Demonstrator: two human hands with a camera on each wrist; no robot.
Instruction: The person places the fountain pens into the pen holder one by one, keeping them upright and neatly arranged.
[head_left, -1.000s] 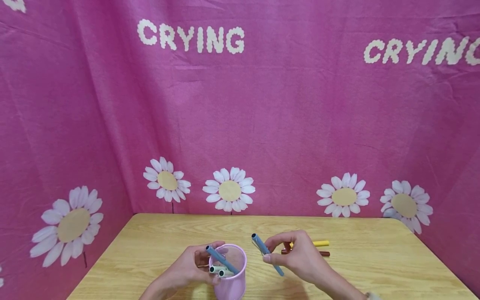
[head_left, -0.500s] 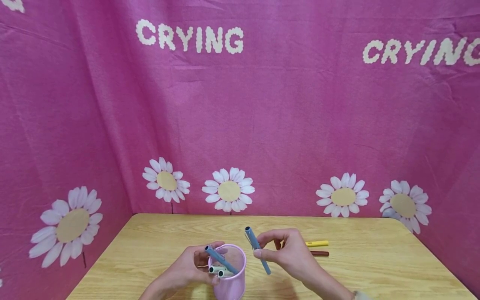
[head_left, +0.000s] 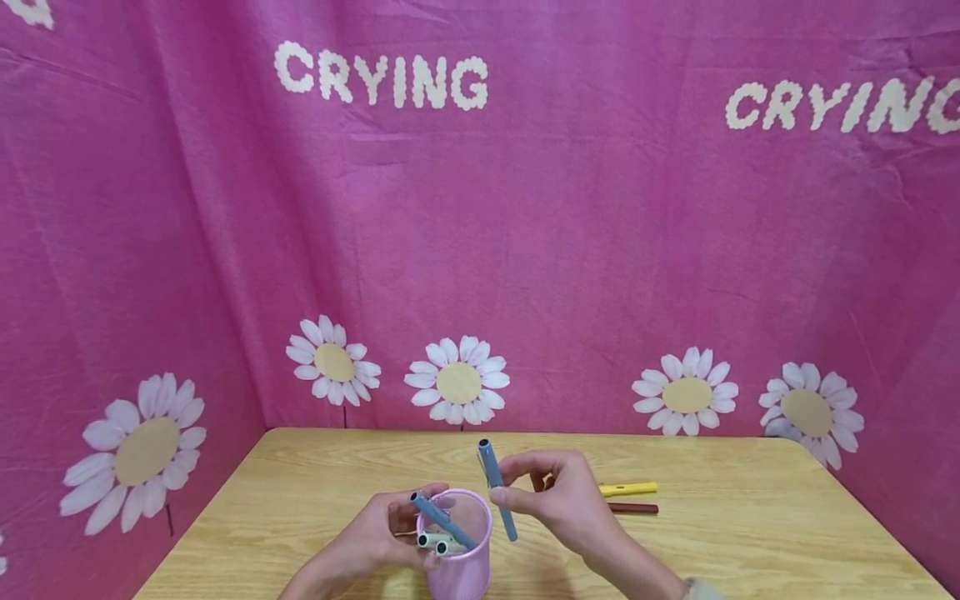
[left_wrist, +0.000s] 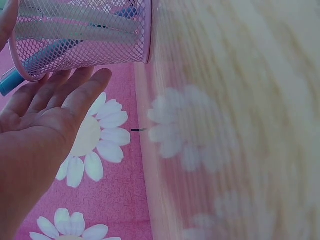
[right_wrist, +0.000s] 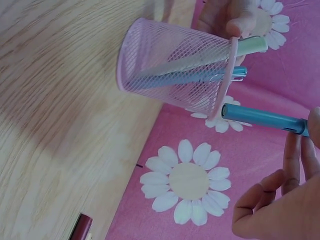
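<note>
My left hand point(head_left: 378, 532) holds a pink mesh pen holder point(head_left: 461, 577) by its left side, thumb near the front and fingers behind the rim. Inside it lean a blue pen point(head_left: 442, 518) and two pale green pens point(head_left: 442, 547), their ends sticking out at the left. My right hand point(head_left: 561, 502) pinches another blue pen point(head_left: 487, 463) between thumb and fingers, just right of the holder. This pen is tilted, its clip end up. In the right wrist view, the lower end of the pinched pen point(right_wrist: 265, 117) is close to the holder's rim point(right_wrist: 229, 75).
A yellow pen point(head_left: 632, 489) and a dark red pen point(head_left: 636, 508) lie on the wooden table point(head_left: 750, 533) behind and right of my right hand. Pink cloth point(head_left: 562, 250) printed with daisies and lettering hangs around the table's back and sides.
My right hand has moved left and slightly up with the blue pen, bringing it near the holder and more upright. More of the yellow and dark red pens shows. My left hand has stayed put.
</note>
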